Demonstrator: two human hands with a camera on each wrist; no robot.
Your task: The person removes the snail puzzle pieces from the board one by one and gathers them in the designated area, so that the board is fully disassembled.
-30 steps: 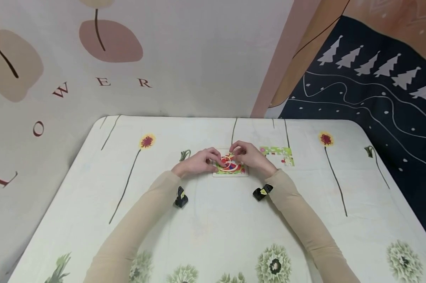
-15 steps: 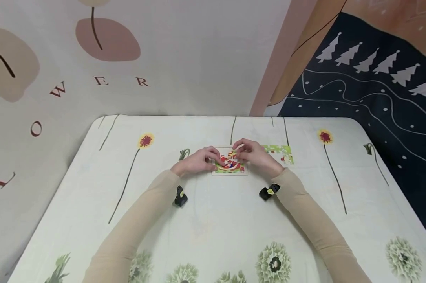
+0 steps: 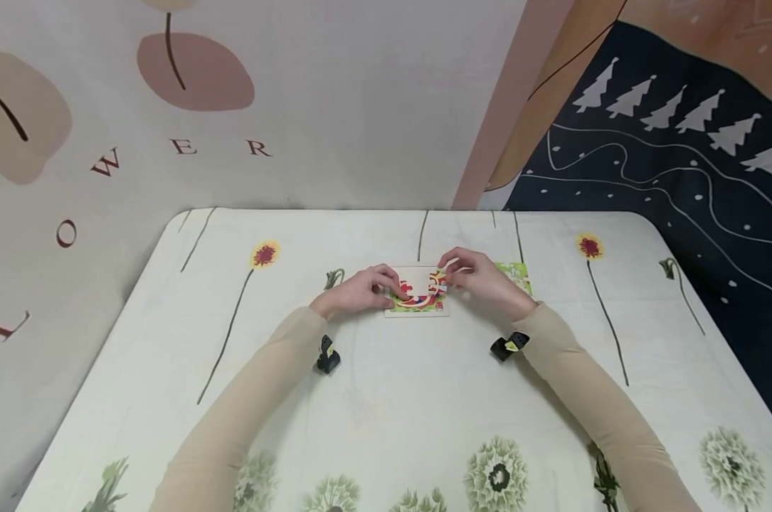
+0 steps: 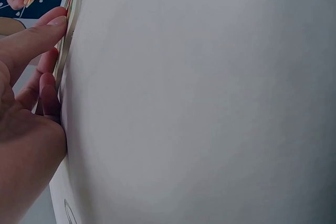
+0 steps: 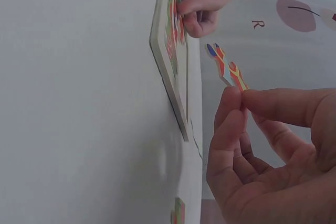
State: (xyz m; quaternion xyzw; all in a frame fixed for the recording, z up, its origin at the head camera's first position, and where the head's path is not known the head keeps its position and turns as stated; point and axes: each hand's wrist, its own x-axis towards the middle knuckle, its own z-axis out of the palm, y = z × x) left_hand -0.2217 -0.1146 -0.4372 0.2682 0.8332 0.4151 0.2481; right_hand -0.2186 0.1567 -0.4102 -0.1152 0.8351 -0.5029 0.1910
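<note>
A small jigsaw board (image 3: pixel 416 273) lies flat on the table, with red, blue and green pieces (image 3: pixel 419 306) in its lower part and its upper part bare. My left hand (image 3: pixel 358 293) rests on its left side, bent fingertips pressing the board and pieces; in the left wrist view, fingers (image 4: pixel 46 35) touch the board's edge. My right hand (image 3: pixel 484 281) pinches a red-yellow jigsaw piece (image 3: pixel 437 280) between thumb and fingertips, above the board's right side. In the right wrist view the jigsaw piece (image 5: pixel 222 64) is tilted and apart from the board (image 5: pixel 167 80); whether it is one piece or two joined, I cannot tell.
Green jigsaw pieces (image 3: pixel 519 274) lie on the table right of the board, partly behind my right hand. A white flower-print cloth (image 3: pixel 373 398) covers the table, which meets a printed wall hanging (image 3: pixel 360 142) at its far edge.
My right hand has moved right with the jigsaw piece, off the middle of the board, baring the upper part. It now hides more of the green pieces. My left hand stays put.
</note>
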